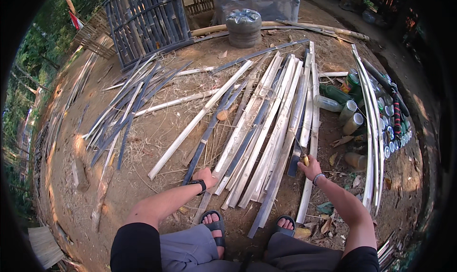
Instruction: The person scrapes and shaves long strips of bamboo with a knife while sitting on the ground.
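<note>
A fan of split bamboo strips, pale inside and dark outside, lies on the ground in front of my feet. My left hand, with a black watch at the wrist, is closed at the near left ends of this pile. It seems to grip a bamboo strip that runs under the wrist; the fingertips are hidden. On the pile's right side my right hand is wrapped round the yellowish handle of a knife. Its thin blade points away from me over the strips.
More strips lie scattered at the left. Glass bottles are heaped at the right beside long pale strips. A dark slatted bamboo panel and a round plastic container stand at the back. A short log lies left.
</note>
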`<move>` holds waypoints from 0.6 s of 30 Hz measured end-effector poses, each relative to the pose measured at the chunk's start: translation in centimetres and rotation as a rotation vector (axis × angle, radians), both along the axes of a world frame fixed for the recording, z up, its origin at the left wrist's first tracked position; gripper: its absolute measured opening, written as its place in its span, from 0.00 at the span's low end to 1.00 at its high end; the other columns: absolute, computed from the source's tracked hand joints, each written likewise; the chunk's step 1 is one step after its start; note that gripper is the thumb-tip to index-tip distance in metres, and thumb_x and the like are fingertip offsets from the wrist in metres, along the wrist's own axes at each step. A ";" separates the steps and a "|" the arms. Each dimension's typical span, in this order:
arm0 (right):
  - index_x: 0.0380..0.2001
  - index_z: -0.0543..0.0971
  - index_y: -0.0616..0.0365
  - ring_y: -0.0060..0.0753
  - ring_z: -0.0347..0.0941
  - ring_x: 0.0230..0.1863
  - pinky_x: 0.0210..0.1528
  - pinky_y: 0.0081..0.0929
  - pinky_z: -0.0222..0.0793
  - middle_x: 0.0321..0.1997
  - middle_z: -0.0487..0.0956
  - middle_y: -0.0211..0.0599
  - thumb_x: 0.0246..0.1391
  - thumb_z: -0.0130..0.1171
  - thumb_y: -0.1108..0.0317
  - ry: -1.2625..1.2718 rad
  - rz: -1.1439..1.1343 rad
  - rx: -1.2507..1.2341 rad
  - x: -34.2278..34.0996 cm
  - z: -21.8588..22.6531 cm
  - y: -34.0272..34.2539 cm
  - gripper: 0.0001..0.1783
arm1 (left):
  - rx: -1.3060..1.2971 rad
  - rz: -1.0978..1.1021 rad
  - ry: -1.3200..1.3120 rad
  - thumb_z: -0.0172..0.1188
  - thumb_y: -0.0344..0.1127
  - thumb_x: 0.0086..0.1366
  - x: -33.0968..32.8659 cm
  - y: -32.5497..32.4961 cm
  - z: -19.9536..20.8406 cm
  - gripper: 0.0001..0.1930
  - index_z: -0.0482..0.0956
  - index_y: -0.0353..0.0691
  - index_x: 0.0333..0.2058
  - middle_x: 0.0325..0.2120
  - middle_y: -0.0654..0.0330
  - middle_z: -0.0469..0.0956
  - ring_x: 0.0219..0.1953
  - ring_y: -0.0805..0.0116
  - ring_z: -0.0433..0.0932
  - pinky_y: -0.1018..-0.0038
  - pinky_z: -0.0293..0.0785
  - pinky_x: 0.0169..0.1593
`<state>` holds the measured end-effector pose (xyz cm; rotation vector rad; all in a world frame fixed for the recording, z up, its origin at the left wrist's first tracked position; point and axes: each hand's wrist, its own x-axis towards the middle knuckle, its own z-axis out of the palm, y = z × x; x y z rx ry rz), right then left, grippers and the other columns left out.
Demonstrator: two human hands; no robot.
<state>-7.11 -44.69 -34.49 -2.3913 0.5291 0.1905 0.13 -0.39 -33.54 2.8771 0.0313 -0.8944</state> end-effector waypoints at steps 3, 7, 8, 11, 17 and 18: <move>0.46 0.72 0.66 0.57 0.75 0.46 0.47 0.43 0.70 0.40 0.78 0.59 0.47 0.66 0.52 -0.009 0.005 -0.012 -0.1 0.2 0.2 0.31 | -0.006 -0.010 -0.011 0.65 0.50 0.49 0.0 0.0 0.1 0.23 0.80 0.36 0.37 0.35 0.44 0.81 0.41 0.49 0.80 0.60 0.76 0.45; 0.47 0.73 0.66 0.57 0.75 0.46 0.47 0.43 0.70 0.41 0.79 0.59 0.47 0.66 0.52 0.020 0.000 0.017 -0.1 0.6 0.3 0.32 | -0.038 -0.030 -0.042 0.62 0.51 0.49 -0.2 0.1 0.4 0.24 0.79 0.35 0.37 0.35 0.42 0.80 0.41 0.48 0.80 0.58 0.76 0.45; 0.47 0.73 0.66 0.57 0.75 0.46 0.47 0.43 0.70 0.41 0.79 0.59 0.47 0.66 0.53 0.019 -0.005 0.020 -0.2 0.6 0.3 0.31 | -0.043 -0.031 -0.053 0.61 0.51 0.49 -0.2 0.0 0.5 0.24 0.79 0.35 0.36 0.35 0.42 0.80 0.41 0.48 0.80 0.58 0.76 0.45; 0.47 0.73 0.66 0.56 0.75 0.46 0.48 0.43 0.70 0.41 0.79 0.59 0.47 0.66 0.53 0.020 -0.014 0.019 -0.2 0.7 0.3 0.31 | -0.103 -0.084 -0.020 0.61 0.53 0.49 0.1 0.0 1.2 0.25 0.79 0.35 0.37 0.35 0.42 0.80 0.40 0.47 0.80 0.58 0.75 0.45; 0.50 0.72 0.65 0.56 0.75 0.48 0.49 0.43 0.70 0.43 0.78 0.60 0.47 0.66 0.52 0.065 0.011 0.023 0.3 0.7 0.5 0.33 | -0.130 -0.041 -0.020 0.61 0.54 0.49 0.7 0.8 -0.1 0.25 0.79 0.35 0.33 0.33 0.42 0.80 0.38 0.48 0.80 0.57 0.75 0.43; 0.50 0.72 0.65 0.57 0.75 0.48 0.50 0.43 0.70 0.43 0.78 0.60 0.47 0.66 0.52 0.063 0.015 0.032 0.4 0.4 0.6 0.33 | -0.147 -0.072 -0.014 0.61 0.54 0.49 0.8 0.9 -0.2 0.24 0.79 0.35 0.32 0.33 0.42 0.80 0.38 0.48 0.80 0.57 0.75 0.42</move>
